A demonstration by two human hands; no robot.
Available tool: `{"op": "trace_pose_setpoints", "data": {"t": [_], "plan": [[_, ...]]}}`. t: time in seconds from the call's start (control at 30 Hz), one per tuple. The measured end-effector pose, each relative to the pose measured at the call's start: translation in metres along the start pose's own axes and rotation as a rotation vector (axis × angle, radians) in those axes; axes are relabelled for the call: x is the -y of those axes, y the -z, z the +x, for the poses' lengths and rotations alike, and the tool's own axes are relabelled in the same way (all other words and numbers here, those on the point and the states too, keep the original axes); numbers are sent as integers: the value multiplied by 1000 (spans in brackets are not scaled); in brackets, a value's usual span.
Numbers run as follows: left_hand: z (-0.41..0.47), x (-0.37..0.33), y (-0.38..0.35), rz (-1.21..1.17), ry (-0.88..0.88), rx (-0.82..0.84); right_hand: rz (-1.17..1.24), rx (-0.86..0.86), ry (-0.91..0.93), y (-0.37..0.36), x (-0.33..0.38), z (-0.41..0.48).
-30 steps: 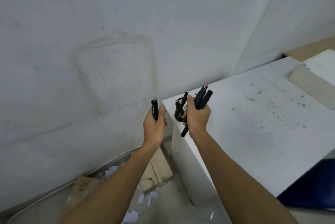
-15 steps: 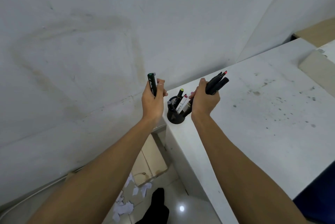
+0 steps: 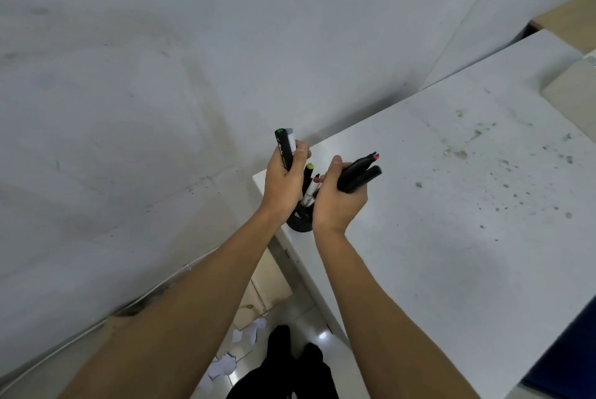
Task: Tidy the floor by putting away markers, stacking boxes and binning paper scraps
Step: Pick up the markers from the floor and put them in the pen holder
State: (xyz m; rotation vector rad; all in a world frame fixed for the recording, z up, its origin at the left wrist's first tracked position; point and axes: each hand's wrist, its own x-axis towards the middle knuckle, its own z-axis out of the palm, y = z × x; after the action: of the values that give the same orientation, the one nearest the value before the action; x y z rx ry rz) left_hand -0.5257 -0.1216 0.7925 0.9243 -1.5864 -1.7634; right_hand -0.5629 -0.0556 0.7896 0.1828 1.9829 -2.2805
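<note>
Left hand: fingers wrapped round two markers, green-capped ends up, right above the holder.
Right hand: clenched on a dark marker bundle, tips angled away.
Holder: black cup at the table corner, two markers already standing inside.
Handling: light, stiff, smooth barrels; I'd grip mid-barrel.
Room: holder close to the table edge, a knock could tip it off; open tabletop to the right.

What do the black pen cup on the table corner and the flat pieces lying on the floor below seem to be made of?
The pen cup looks like matte black plastic: dark, dull and without glints, though the two hands hide most of it. The flat pieces on the floor look like brown cardboard: tan, unglossy, with a fold line like flattened boxes. The table it stands on has a white, speckled matte top; its material is unclear.
</note>
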Motion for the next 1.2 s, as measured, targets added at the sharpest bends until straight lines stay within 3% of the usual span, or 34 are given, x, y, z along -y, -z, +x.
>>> {"op": "trace_pose_setpoints", "data": {"t": [0.17,0.3,0.43,0.6,0.73,0.9,1.0,1.1,1.2], "plan": [[1,-5,10,-2,98,45,-14,80,24,9,-20,-16],[-10,-7,14,0,99,60,7,159,149,13,-16,-18],[-14,-11,9,-141,108,-28,12,188,217,17,-7,-21],[-19,-6,5,84,19,74,-197,283,394,25,-16,-15],[-29,18,6,245,-179,165,-360,443,493,41,-38,-14],[-30,20,9,343,-207,194,-346,490,512,42,-34,-6],[-30,19,13,350,-138,234,-248,464,426,37,-26,-10],[-33,14,11,273,-22,164,-224,415,326,33,-22,-18],[-36,13,7,201,4,99,-211,440,366,30,-20,-19]]}}
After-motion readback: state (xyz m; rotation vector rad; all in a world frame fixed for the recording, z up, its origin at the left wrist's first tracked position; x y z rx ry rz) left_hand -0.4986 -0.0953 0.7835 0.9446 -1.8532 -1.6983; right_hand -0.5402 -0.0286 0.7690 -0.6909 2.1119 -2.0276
